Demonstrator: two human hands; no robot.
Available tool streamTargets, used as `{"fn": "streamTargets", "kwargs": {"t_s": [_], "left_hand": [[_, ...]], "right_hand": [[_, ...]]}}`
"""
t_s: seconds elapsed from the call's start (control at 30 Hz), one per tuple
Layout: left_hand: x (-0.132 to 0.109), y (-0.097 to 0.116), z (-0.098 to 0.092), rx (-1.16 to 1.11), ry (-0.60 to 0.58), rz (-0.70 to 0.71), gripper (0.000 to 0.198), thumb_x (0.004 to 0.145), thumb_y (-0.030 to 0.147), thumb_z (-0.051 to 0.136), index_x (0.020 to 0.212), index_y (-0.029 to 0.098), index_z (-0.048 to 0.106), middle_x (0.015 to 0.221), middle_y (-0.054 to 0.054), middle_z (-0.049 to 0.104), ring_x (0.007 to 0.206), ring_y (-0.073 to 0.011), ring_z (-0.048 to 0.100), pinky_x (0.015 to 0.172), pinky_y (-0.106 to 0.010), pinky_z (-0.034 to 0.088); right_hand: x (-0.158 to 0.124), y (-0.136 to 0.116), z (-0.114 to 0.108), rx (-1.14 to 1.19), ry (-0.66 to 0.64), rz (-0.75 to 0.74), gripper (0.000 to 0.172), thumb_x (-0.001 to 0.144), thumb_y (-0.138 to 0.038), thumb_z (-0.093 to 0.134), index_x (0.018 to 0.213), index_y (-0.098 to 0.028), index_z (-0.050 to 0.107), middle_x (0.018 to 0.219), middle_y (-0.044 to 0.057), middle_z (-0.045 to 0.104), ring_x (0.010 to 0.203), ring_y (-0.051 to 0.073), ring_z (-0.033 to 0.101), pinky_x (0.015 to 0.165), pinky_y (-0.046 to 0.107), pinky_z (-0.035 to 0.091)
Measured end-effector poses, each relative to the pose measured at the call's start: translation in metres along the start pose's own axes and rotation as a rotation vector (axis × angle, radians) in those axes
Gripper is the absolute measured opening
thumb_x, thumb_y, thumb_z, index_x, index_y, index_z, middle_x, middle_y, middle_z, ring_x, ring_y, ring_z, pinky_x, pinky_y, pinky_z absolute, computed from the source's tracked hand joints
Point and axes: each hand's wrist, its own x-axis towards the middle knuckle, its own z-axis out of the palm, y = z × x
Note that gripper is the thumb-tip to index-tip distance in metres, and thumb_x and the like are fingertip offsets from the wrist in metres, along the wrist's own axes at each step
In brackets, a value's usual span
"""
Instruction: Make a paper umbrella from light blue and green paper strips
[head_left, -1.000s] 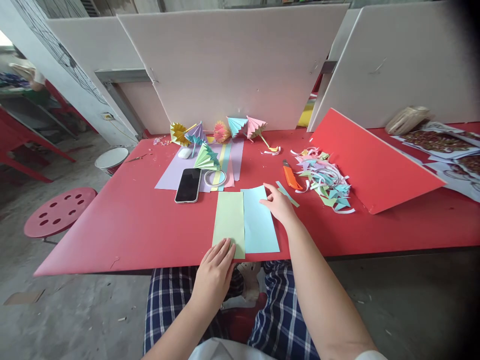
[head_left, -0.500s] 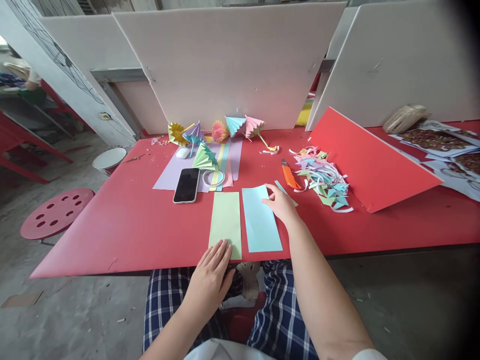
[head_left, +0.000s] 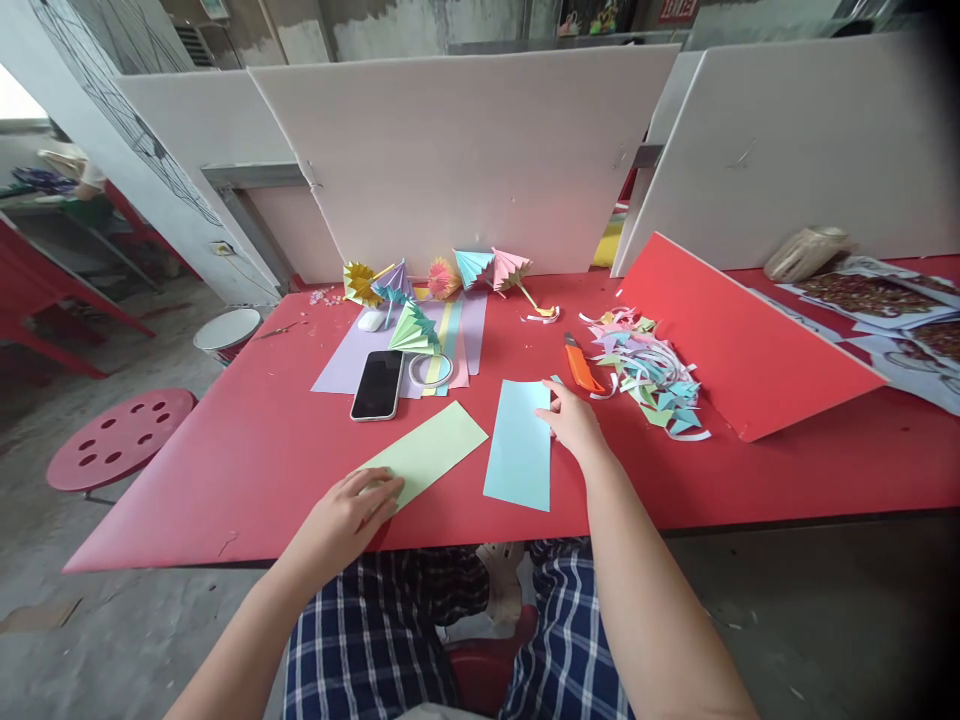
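Note:
My left hand (head_left: 346,515) lies over the near left end of a light green paper rectangle (head_left: 439,440), fingertips resting on top. That paper sits slantwise on the red table (head_left: 247,470). At the right edge of a light blue paper rectangle (head_left: 516,450), my right hand (head_left: 576,425) is closed, thumb and forefinger on the edge near its far corner. The blue paper is nearly square to the table's front edge. Part of a narrow blue strip shows behind my right hand, mostly hidden.
A phone (head_left: 377,385), a white tape roll (head_left: 430,371) and folded paper umbrellas (head_left: 415,330) stand on coloured sheets (head_left: 337,365). An orange utility knife (head_left: 582,365) lies beside a heap of paper scraps (head_left: 649,365). A red board (head_left: 742,340) leans at the right.
My left hand has moved left, turning the green paper from upright to slanting. The blue paper has turned slightly under my right hand. The view has tipped up a little.

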Motion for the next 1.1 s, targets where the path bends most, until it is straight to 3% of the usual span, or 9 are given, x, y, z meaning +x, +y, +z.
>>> {"fn": "streamTargets", "kwargs": {"t_s": [0.1,0.2,0.4,0.53,0.67,0.83,0.97,1.03,1.1], "left_hand": [[0.021,-0.006,-0.009,0.040,0.023,0.025,0.031,0.088,0.027,0.034,0.106,0.022,0.059,0.100,-0.005,0.063,0.093,-0.0194,0.057,0.077,-0.032,0.048],[0.059,-0.010,-0.011,0.111,0.060,0.062,0.033,0.088,0.019,0.031,0.105,0.019,0.059,0.102,-0.006,0.063,0.097,-0.0204,0.054,0.080,-0.034,0.045],[0.145,-0.029,0.011,0.270,0.078,0.005,0.031,0.083,0.014,0.037,0.102,0.017,0.062,0.101,-0.011,0.060,0.088,-0.0247,0.053,0.072,-0.036,0.043],[0.166,-0.038,0.022,0.289,0.078,0.017,0.023,0.082,0.020,0.043,0.084,0.018,0.066,0.090,-0.009,0.061,0.082,-0.0231,0.053,0.070,-0.034,0.041],[0.154,-0.022,0.019,0.303,0.096,0.039,0.023,0.083,0.019,0.041,0.083,0.018,0.065,0.086,-0.009,0.062,0.081,-0.0225,0.052,0.069,-0.034,0.040],[0.131,0.041,0.002,0.281,0.173,0.216,0.032,0.084,0.008,0.035,0.095,0.021,0.062,0.094,-0.007,0.062,0.091,-0.0218,0.051,0.073,-0.036,0.040],[0.116,0.079,-0.003,0.192,0.250,0.377,0.034,0.086,0.008,0.032,0.101,0.021,0.059,0.098,-0.007,0.060,0.100,-0.0219,0.050,0.077,-0.037,0.042],[0.076,0.076,0.014,0.085,0.302,0.344,0.033,0.086,0.012,0.036,0.109,0.025,0.055,0.112,-0.007,0.055,0.111,-0.0235,0.045,0.085,-0.041,0.041],[0.000,0.063,0.047,0.016,0.308,0.220,0.031,0.086,0.020,0.041,0.113,0.030,0.052,0.119,-0.006,0.050,0.111,-0.0253,0.045,0.086,-0.045,0.042]], "right_hand": [[0.001,0.001,0.000,-0.002,-0.008,-0.007,0.053,0.073,-0.027,0.051,0.125,-0.030,0.041,0.067,-0.004,0.050,0.058,0.013,0.052,0.049,0.024,0.036],[0.003,0.003,0.000,-0.034,0.000,-0.029,0.052,0.073,-0.026,0.051,0.124,-0.029,0.041,0.068,-0.003,0.051,0.061,0.014,0.053,0.051,0.024,0.036],[0.003,0.004,-0.003,-0.126,0.036,-0.040,0.041,0.071,-0.026,0.055,0.112,-0.024,0.053,0.082,0.002,0.055,0.075,0.017,0.054,0.059,0.027,0.039],[-0.002,0.000,-0.012,-0.114,0.083,-0.052,0.039,0.073,-0.028,0.054,0.112,-0.024,0.053,0.105,0.007,0.052,0.084,0.018,0.054,0.063,0.028,0.041],[-0.011,-0.012,-0.021,0.107,0.228,-0.133,0.036,0.076,-0.036,0.051,0.109,-0.024,0.054,0.105,0.007,0.054,0.076,0.016,0.055,0.062,0.028,0.044],[-0.023,-0.037,-0.016,0.601,-0.118,-0.093,0.051,0.073,-0.051,0.052,0.116,-0.025,0.048,0.101,0.005,0.057,0.056,0.011,0.053,0.040,0.023,0.040],[-0.031,-0.049,-0.014,0.838,-0.220,-0.133,0.043,0.071,-0.046,0.057,0.108,-0.023,0.053,0.081,0.001,0.059,0.047,0.007,0.043,0.037,0.019,0.031],[-0.032,-0.050,-0.015,0.933,-0.215,-0.184,0.034,0.071,-0.044,0.058,0.098,-0.022,0.058,0.067,-0.002,0.055,0.046,0.006,0.039,0.038,0.019,0.027],[-0.031,-0.048,-0.016,1.022,-0.180,-0.239,0.029,0.072,-0.044,0.058,0.090,-0.021,0.061,0.058,-0.005,0.049,0.044,0.006,0.036,0.038,0.019,0.024]]}}
